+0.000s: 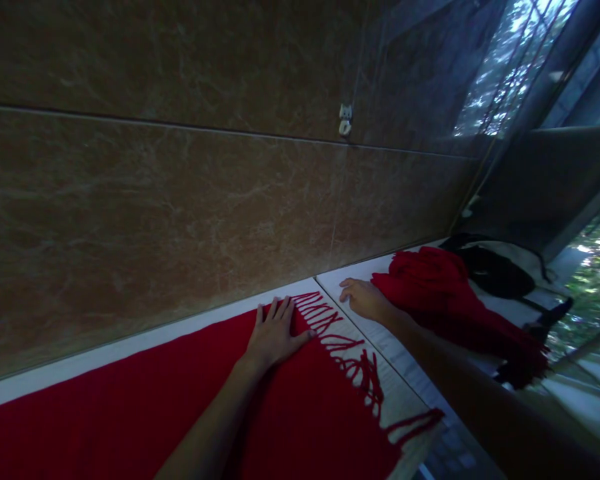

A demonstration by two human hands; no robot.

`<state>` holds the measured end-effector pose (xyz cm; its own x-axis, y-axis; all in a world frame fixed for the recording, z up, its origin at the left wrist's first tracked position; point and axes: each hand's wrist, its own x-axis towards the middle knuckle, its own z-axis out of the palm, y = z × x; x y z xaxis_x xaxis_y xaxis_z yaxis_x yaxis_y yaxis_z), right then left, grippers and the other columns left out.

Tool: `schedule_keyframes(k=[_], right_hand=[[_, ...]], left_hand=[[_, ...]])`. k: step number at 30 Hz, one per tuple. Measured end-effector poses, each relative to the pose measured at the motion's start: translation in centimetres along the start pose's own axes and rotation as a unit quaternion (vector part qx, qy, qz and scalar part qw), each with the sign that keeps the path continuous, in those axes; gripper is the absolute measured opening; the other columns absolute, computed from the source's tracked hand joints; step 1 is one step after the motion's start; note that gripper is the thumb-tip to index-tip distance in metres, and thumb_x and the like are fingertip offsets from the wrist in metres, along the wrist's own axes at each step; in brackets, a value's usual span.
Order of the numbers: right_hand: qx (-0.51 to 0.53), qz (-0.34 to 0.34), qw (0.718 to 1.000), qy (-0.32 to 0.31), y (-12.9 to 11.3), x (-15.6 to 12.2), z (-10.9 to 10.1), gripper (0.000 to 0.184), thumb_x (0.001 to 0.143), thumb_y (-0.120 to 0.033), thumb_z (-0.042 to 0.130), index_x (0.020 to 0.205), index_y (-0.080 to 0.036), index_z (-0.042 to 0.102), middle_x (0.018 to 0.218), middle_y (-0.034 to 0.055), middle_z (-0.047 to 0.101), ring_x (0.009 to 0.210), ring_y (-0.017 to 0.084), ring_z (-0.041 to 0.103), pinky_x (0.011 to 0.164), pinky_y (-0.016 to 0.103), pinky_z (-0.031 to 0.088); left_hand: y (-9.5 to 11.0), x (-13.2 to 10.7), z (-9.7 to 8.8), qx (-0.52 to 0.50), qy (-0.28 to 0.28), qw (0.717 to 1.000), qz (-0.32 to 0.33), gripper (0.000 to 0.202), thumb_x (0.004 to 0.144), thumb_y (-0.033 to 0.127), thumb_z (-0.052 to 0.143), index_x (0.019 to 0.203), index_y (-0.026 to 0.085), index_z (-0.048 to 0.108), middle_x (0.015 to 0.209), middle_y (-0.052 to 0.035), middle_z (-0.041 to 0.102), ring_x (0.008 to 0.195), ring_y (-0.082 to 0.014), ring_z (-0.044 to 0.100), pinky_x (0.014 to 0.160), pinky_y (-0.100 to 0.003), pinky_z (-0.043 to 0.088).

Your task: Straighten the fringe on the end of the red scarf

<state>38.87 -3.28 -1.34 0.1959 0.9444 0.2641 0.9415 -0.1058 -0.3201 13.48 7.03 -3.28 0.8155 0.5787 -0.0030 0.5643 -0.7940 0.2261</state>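
Flat red woven cloth point(130, 413) with red tasselled fringe point(350, 360) on a white surface point(410, 393); crumpled red fringed cloth point(445, 300) near its far edge; black fabric point(495, 270) beyond; brown marbled stone wall point(180, 200), pale veins.
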Motion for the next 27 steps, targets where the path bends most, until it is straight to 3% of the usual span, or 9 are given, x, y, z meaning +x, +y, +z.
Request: schedule_keyframes(k=[4,8,15,19,23,27], right_hand=[[0.002,-0.04,0.999,-0.021,-2.3,-1.3,0.5,0.05,0.07,0.006,0.049,0.091,-0.026,0.08,0.13,0.0049,0.069,0.119,0.02,0.064,0.106,0.037,0.048],[0.011,-0.077,0.996,-0.041,-4.3,-2.9,2.1,0.054,0.067,0.008,0.047,0.092,-0.028,0.08,0.135,0.0015,0.066,0.124,0.015,0.061,0.109,0.031,0.046],[-0.039,0.014,0.999,0.007,-1.1,-3.8,0.6,0.042,0.065,0.006,0.051,0.085,-0.02,0.078,0.128,0.0135,0.069,0.126,0.028,0.061,0.111,0.052,0.043],[-0.033,-0.014,0.999,0.008,-2.6,-4.3,0.7,0.048,0.068,0.005,0.051,0.098,-0.022,0.079,0.129,0.0116,0.069,0.122,0.024,0.063,0.109,0.046,0.046],[-0.014,-0.062,0.998,0.0,-4.6,-5.6,1.9,0.049,0.068,0.006,0.049,0.087,-0.026,0.08,0.131,0.0042,0.069,0.124,0.019,0.062,0.11,0.038,0.046],[-0.032,-0.029,0.999,0.019,-3.4,-7.0,1.4,0.043,0.065,0.006,0.048,0.078,-0.023,0.078,0.125,0.0089,0.071,0.122,0.026,0.064,0.107,0.049,0.048]], left_hand=[[-0.1,0.1,0.3,-0.003,0.009,1.0,0.005,0.095,0.091,0.078,0.028,0.161,0.013,0.022,0.167,-0.013,0.019,0.156,-0.0345,0.008,0.125,-0.061,0.004],[-0.2,0.2,0.5,-0.005,0.009,1.0,0.005,0.098,0.09,0.079,0.03,0.16,0.011,0.023,0.167,-0.0141,0.019,0.156,-0.0346,0.009,0.125,-0.061,0.005],[-0.3,0.0,0.2,-0.013,0.01,1.0,0.013,0.1,0.088,0.081,0.03,0.16,0.012,0.025,0.167,-0.0144,0.019,0.156,-0.0362,0.01,0.124,-0.063,0.005],[-0.4,-0.1,0.3,-0.016,0.019,1.0,0.017,0.099,0.089,0.08,0.029,0.16,0.012,0.026,0.166,-0.0155,0.021,0.156,-0.0368,0.011,0.123,-0.064,0.006],[-0.3,-0.1,0.3,-0.015,0.027,0.999,0.017,0.098,0.088,0.08,0.03,0.159,0.012,0.028,0.165,-0.0168,0.023,0.155,-0.0369,0.012,0.123,-0.065,0.007],[-0.3,-0.2,0.1,-0.02,0.014,1.0,0.016,0.101,0.088,0.081,0.028,0.16,0.009,0.025,0.166,-0.0167,0.02,0.156,-0.0362,0.01,0.124,-0.063,0.005]])
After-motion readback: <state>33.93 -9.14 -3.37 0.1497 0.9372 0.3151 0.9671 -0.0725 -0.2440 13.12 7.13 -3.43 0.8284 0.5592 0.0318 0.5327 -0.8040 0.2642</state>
